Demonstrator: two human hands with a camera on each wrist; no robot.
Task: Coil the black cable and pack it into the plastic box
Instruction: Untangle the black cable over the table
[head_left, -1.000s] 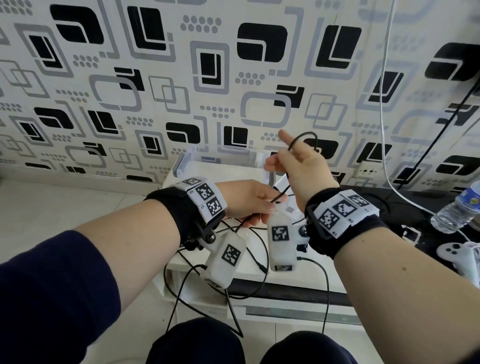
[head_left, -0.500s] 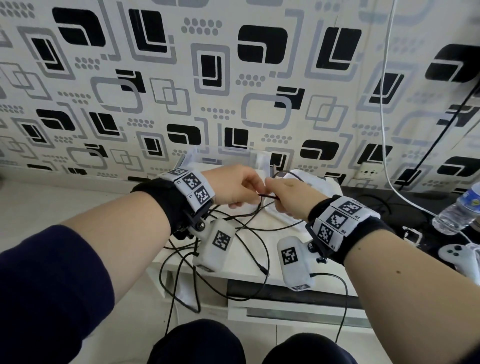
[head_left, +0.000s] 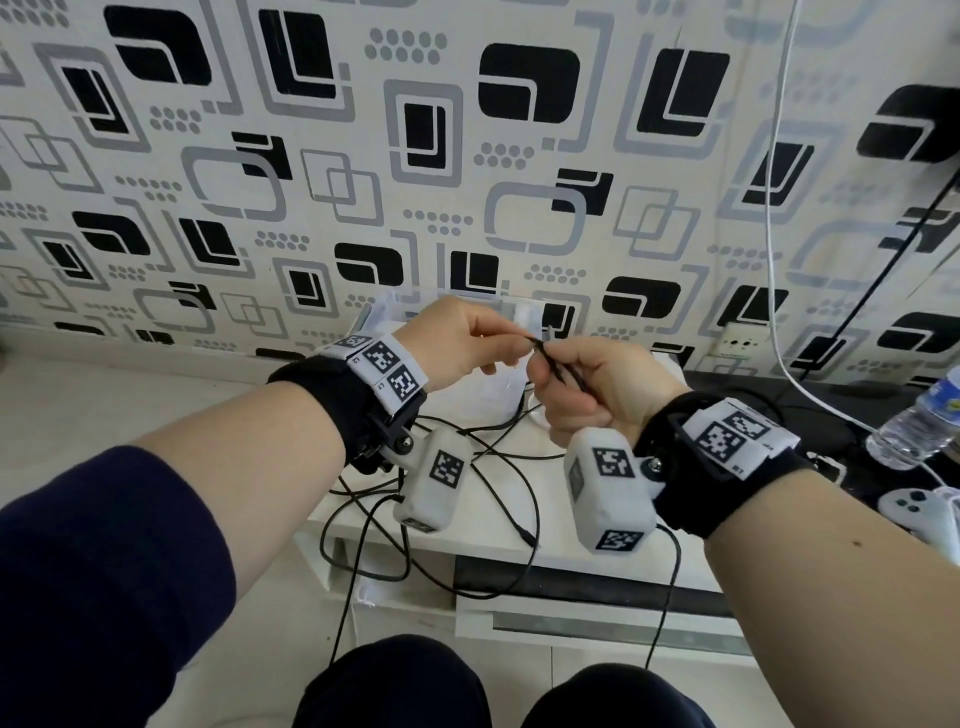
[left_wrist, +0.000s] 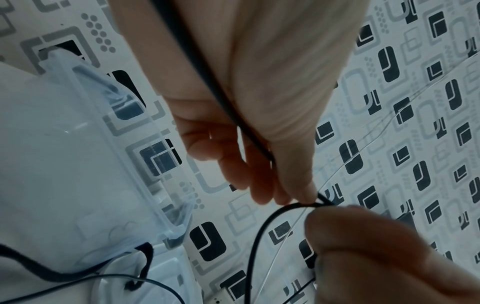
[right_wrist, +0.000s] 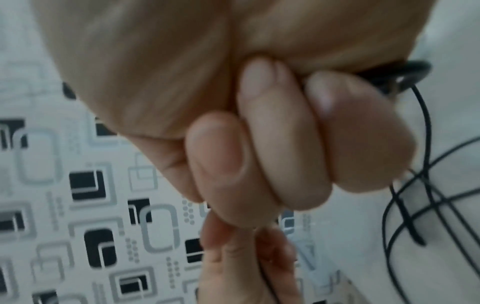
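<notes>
The thin black cable (head_left: 563, 366) runs through my right hand (head_left: 545, 374), whose fingers (right_wrist: 272, 144) are curled tight round it. My left hand (head_left: 522, 345) meets it fingertip to fingertip and pinches the cable (left_wrist: 259, 236) between thumb and fingers (left_wrist: 262, 181), where it bends into a small loop. The rest of the cable (head_left: 501, 467) lies in loose tangled loops on the white table and hangs over its front edge. The clear plastic box (head_left: 395, 312) stands open just behind the hands against the wall; in the left wrist view the box (left_wrist: 64, 164) lies left of the hand.
The low white table (head_left: 483, 543) has its front edge close to my knees. To the right are a water bottle (head_left: 919, 421), a white game controller (head_left: 919, 512), a wall socket (head_left: 740, 343) and a white cord (head_left: 774, 260) hanging down the patterned wall.
My right hand came down from its raised position with the cable loop and met my left hand. Both hands have since lifted a little, holding the cable between them.
</notes>
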